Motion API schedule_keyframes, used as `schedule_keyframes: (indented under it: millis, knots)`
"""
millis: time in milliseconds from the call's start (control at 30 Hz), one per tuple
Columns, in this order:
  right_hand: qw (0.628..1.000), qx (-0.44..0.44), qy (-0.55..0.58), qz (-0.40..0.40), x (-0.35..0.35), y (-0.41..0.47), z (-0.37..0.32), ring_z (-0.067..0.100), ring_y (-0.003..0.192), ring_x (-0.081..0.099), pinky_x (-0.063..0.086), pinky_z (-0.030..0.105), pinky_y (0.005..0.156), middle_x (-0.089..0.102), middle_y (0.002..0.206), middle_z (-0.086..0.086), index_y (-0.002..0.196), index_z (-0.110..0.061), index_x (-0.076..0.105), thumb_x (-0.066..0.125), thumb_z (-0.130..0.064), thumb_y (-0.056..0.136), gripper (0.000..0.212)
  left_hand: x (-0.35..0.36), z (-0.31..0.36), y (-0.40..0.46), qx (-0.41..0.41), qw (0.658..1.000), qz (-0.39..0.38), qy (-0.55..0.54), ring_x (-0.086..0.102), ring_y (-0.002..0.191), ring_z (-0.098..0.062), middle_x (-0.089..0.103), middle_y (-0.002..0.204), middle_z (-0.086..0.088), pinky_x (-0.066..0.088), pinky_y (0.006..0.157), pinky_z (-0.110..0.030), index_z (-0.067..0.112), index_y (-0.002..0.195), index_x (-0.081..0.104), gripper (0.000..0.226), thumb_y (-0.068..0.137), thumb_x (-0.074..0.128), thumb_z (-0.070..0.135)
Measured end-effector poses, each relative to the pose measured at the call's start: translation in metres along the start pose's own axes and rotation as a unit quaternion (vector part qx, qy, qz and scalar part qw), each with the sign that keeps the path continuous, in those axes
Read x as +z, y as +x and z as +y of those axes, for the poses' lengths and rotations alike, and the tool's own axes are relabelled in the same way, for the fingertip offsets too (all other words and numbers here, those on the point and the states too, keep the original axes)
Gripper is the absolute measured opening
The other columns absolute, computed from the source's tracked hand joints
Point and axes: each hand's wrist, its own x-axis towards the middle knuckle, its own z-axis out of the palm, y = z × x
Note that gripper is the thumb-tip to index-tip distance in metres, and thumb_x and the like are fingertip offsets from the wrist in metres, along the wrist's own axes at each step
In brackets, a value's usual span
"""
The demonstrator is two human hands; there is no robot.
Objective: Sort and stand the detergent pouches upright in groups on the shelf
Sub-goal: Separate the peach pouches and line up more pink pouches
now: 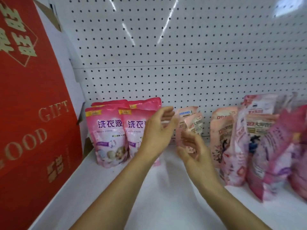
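- Reaching in over the white shelf (166, 196), both bare arms come up from the bottom edge and meet near the middle of the picture.
- Left hand (157, 130) hangs in front of the right edge of the bright pink pouches (108, 135), fingers loosely curved and spread; it looks to hold nothing, though blur makes contact hard to judge.
- Right hand (192, 150) sits just below and right of it, fingers loosely curled in front of the pale pink pouches (191, 125); whether it pinches one I cannot tell, motion blur smears the fingertips.
- Those bright pink pouches stand upright, two in front and two behind, backed close to the pegboard (182, 55) at the shelf's left end.
- The pale pink pair stands upright behind the hands, near the pegboard, with a bare strip of shelf between it and the next cluster.
- Off to the right, a crowded bunch of mixed pouches (249, 146) runs to the frame's right edge, some upright, some leaning on each other, the nearest ones tilted and blurred.
- A big red gift box (33, 113) walls off the left side, just beside the bright pink group.
- Open room: the whole front of the shelf, from the pouches forward to the near edge, plus the gap under the hands.
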Motion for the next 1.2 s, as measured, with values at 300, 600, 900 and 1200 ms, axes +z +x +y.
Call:
schedule_keyframes:
  millis: [300,600,900,1200]
  knots:
    - [0.995,0.090,-0.039,-0.020,-0.047,-0.014,0.020,0.006,0.113,0.057,0.048,0.021,0.090,0.059,0.127,-0.006,0.130,-0.020,0.052,0.062,-0.004,0.089,0.045,0.051,-0.037,0.011,-0.181,0.979,-0.065,-0.070,0.072,0.098,-0.028,0.074,0.109,-0.013,0.060,0.085,-0.042,0.004,0.113,0.068,0.020,0.100,0.054,0.011]
    - [0.993,0.116,0.015,-0.013,-0.056,-0.023,0.021,0.015,0.099,0.071,0.060,0.032,0.078,0.075,0.106,-0.005,0.113,-0.018,0.064,0.073,-0.010,0.082,0.034,0.035,-0.037,-0.031,-0.197,0.954,-0.070,-0.214,0.074,0.092,-0.026,0.077,0.099,-0.012,0.060,0.080,-0.039,0.010,0.110,0.066,0.020,0.102,0.048,0.017]
    - [0.991,0.092,0.046,0.081,-0.093,-0.054,0.007,0.012,0.068,0.074,0.054,0.017,0.053,0.078,0.077,-0.001,0.089,-0.008,0.073,0.064,0.004,0.085,0.016,0.076,-0.043,0.010,-0.271,0.942,-0.072,-0.185,0.059,0.111,-0.014,0.050,0.143,-0.002,0.051,0.083,-0.027,0.031,0.133,0.052,0.033,0.100,0.055,0.031]
    - [0.987,0.089,0.037,0.132,-0.098,-0.071,0.005,0.012,0.075,0.074,0.055,0.017,0.056,0.078,0.082,-0.003,0.088,-0.013,0.073,0.066,0.002,0.084,0.017,0.064,-0.042,-0.003,-0.254,0.953,-0.055,-0.159,0.068,0.089,-0.019,0.062,0.106,0.002,0.059,0.085,-0.047,0.006,0.143,0.045,0.053,0.093,0.061,-0.001]
